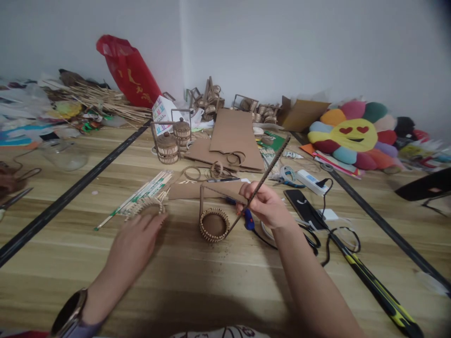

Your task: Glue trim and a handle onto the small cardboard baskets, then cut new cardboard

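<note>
My right hand (266,204) is closed on a long, narrow cardboard strip (269,173), which slants up to the right and has a dark notched edge. Its lower end meets the side of a small round basket (214,225), walled with short wooden sticks. An upright cardboard strip (201,199) rises at the basket's left, joined to another strip running toward my right hand. On the left, my left hand (136,239) is palm down with its fingers curled at the near rim of a stick-lined ring (146,204). My fingertips there are partly hidden.
Matchstick-like sticks in green-white wrappers (148,188) lie beyond my left hand. Two finished lidded baskets (167,149) stand behind, beside cardboard sheets (232,134). A blue-tipped glue gun (249,219), a phone (305,209), cables and a yellow-black cutter (377,286) lie at right.
</note>
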Available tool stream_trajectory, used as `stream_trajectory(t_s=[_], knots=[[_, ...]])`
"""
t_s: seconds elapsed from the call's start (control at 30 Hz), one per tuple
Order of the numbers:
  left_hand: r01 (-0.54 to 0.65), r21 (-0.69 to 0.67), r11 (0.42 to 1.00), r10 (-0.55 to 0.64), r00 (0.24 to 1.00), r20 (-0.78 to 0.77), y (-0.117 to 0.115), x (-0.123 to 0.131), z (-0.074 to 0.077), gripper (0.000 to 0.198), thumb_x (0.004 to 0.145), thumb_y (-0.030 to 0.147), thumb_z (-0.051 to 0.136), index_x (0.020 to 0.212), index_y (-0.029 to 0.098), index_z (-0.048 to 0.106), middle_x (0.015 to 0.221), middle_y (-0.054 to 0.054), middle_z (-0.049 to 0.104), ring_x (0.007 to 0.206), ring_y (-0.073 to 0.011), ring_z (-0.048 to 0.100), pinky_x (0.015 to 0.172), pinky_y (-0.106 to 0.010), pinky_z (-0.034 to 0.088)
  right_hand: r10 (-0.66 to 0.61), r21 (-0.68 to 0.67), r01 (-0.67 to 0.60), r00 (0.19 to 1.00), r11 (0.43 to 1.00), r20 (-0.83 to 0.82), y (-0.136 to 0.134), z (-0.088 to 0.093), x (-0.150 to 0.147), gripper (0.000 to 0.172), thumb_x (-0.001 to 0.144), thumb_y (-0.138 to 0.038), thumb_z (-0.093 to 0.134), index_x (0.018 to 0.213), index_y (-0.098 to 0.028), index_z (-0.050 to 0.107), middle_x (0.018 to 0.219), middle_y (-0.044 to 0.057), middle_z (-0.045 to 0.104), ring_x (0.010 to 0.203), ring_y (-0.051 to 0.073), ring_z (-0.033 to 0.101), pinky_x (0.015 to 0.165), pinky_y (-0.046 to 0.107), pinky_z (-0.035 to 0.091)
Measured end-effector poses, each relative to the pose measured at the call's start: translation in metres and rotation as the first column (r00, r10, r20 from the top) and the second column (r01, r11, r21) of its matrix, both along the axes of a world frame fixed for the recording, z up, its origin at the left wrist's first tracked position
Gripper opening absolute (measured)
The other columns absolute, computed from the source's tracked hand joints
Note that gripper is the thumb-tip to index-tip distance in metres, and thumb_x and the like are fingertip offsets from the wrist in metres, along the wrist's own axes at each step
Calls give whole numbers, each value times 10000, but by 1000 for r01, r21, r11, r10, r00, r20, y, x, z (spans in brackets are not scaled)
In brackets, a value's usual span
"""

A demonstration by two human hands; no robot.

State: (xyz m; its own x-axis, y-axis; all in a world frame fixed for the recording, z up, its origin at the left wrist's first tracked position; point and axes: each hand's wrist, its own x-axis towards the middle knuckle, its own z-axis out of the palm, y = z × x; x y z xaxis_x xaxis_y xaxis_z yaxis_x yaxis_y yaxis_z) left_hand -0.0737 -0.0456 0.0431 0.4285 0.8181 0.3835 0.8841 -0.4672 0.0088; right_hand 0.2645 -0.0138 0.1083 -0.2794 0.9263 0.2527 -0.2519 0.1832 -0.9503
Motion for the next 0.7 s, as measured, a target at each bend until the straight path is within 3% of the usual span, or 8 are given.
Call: stream_trajectory(t_s=[0.1, 0.23, 0.37, 0.5, 0.6, 0.7], knots=[[66, -68, 995, -70, 996, -58, -5, 15, -17, 485, 866, 24, 381, 1204, 196, 683, 937, -109, 719, 852, -309, 637, 732, -434, 502, 15, -11, -16, 1000, 1000, -23, 0, 1, -1, 383, 673, -487, 879, 764, -225, 614, 783, -34, 542, 612, 132, 595, 579, 294, 523], [66, 2, 998, -66, 998, 6, -6, 34, -19, 305, 944, 178, 465, 1117, 205, 714, 1032, -136, 706, 939, -337, 633, 797, -489, 523, 18, -21, -18, 999, 1000, -39, 3, 0, -2, 426, 644, -514, 888, 741, -224, 591, 762, -40, 524, 617, 125, 560, 571, 282, 514], [129, 50, 990, -138, 941, 310, 3, 54, 7, 296, 1009, 359, 447, 1120, 204, 673, 1167, -122, 693, 1092, -304, 626, 949, -482, 512, 23, -41, -26, 997, 999, -74, 7, -4, -1, 462, 631, -531, 889, 735, -221, 563, 760, -46, 509, 596, 112, 544, 550, 264, 497], [212, -87, 973, -101, 739, 666, 18, 78, 41, 387, 1031, 434, 391, 1268, 187, 572, 1247, -118, 685, 1169, -247, 639, 995, -409, 520, 30, -80, -39, 993, 996, -113, 12, -8, 1, 503, 597, -537, 905, 734, -218, 540, 755, -52, 505, 579, 104, 538, 562, 266, 488], [331, -185, 925, -52, 594, 803, 26, 93, 63, 445, 1010, 494, 426, 1292, 180, 566, 1211, -115, 703, 1112, -231, 676, 918, -361, 559, 29, -104, -46, 986, 993, -164, 15, -11, 1, 513, 583, -529, 915, 744, -217, 541, 745, -55, 514, 564, 95, 524, 574, 266, 475], [368, -198, 909, -66, 595, 801, 30, 104, 78, 388, 948, 487, 550, 1199, 203, 636, 1075, -72, 735, 971, -216, 702, 761, -305, 578, -3, -124, -24, 977, 992, -214, 17, -14, -2, 513, 564, -503, 931, 785, -225, 561, 734, -64, 518, 552, 86, 505, 572, 252, 465]])
